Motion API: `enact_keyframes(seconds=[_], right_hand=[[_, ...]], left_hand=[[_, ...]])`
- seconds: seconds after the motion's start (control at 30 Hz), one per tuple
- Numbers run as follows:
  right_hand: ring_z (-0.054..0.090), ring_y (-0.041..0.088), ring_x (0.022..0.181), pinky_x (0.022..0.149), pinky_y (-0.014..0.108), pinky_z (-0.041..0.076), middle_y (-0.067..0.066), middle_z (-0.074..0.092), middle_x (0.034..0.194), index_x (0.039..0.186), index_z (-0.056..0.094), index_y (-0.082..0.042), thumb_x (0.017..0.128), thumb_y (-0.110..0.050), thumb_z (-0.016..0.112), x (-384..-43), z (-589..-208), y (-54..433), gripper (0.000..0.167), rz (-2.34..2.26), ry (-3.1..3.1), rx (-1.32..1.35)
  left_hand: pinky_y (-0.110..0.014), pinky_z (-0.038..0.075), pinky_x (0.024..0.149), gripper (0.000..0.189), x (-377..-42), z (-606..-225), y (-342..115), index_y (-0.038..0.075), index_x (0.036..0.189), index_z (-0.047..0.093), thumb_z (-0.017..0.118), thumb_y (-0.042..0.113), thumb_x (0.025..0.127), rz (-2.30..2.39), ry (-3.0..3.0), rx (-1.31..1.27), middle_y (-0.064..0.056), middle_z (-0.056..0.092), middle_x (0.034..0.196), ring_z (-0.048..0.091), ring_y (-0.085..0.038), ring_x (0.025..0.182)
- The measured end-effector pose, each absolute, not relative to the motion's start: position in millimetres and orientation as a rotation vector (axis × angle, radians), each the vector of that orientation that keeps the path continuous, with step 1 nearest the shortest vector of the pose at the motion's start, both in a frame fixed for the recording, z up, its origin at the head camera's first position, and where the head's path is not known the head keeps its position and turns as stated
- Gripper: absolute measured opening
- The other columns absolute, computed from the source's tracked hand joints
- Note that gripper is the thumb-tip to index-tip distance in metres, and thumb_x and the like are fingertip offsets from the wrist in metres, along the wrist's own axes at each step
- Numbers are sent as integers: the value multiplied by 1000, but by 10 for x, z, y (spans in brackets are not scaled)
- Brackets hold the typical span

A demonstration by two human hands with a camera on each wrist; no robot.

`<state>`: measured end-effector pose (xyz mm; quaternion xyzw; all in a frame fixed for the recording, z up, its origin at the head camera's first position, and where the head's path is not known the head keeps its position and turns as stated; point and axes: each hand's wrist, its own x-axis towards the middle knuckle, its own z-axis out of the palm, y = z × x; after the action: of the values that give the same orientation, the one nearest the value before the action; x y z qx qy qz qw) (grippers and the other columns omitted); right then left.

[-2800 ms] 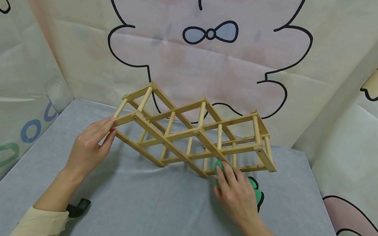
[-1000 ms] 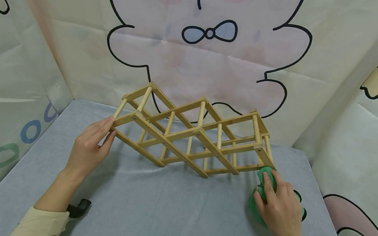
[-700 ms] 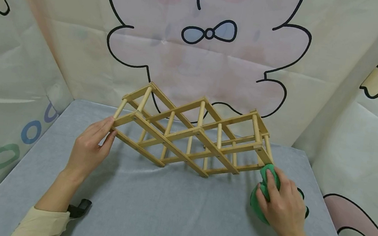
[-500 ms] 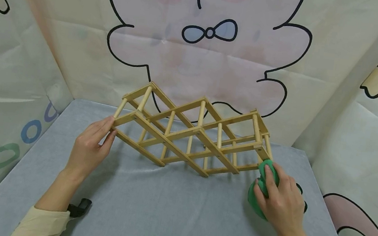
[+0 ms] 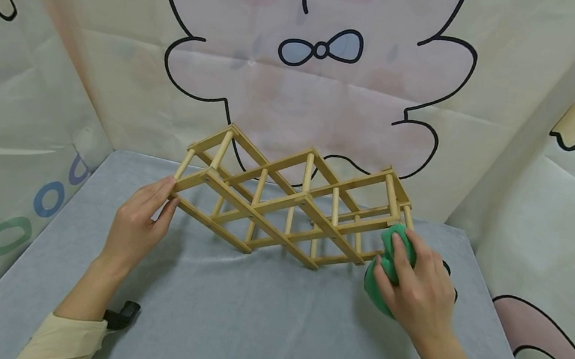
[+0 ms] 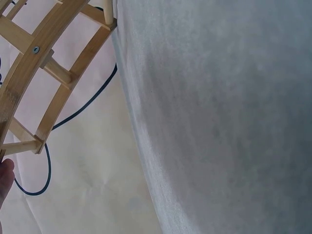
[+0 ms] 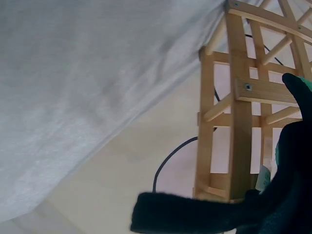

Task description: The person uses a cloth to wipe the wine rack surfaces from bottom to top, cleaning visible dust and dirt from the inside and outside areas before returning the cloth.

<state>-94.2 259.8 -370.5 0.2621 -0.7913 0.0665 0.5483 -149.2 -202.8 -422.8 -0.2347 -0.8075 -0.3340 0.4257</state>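
Observation:
A wooden lattice rack (image 5: 260,221), made of crossed slats and round dowels, stands unfolded on the table. With thumb and fingertips, my left hand (image 5: 137,220) pinches the rack's left end; its fingertips (image 6: 6,176) show at the left edge of the left wrist view. A bunched green cloth (image 5: 377,291) with black edging is gripped in my right hand (image 5: 421,297), against the front slat at the rack's right end, partly covering it. In the right wrist view, the cloth's dark edge (image 7: 190,214) hangs before the rack's end slats (image 7: 240,126).
A grey-blue cloth covers the table (image 5: 245,332). Close behind the rack hangs a pale backdrop (image 5: 118,60) with cartoon prints, continuing along both sides. Black wrist camera mounts (image 5: 122,315) sit at both wrists.
My right hand has carried the green cloth from the rack's front middle to its right end, then up and left along the end slat. My left hand and the rack have stayed put.

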Motion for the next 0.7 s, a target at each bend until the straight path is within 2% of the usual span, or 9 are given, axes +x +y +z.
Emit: enact_keyframes(seconds=[0.7], right_hand=[[63, 49, 73, 51, 62, 58, 31, 66, 116, 112, 75, 9, 99, -26, 62, -1015, -3770, 2426, 40, 160, -1946, 714]], left_hand=[[-24, 49, 110, 51, -1497, -4254, -2045, -8, 129, 70, 79, -17, 80, -819, -2024, -588, -24, 72, 125, 69, -46, 108]])
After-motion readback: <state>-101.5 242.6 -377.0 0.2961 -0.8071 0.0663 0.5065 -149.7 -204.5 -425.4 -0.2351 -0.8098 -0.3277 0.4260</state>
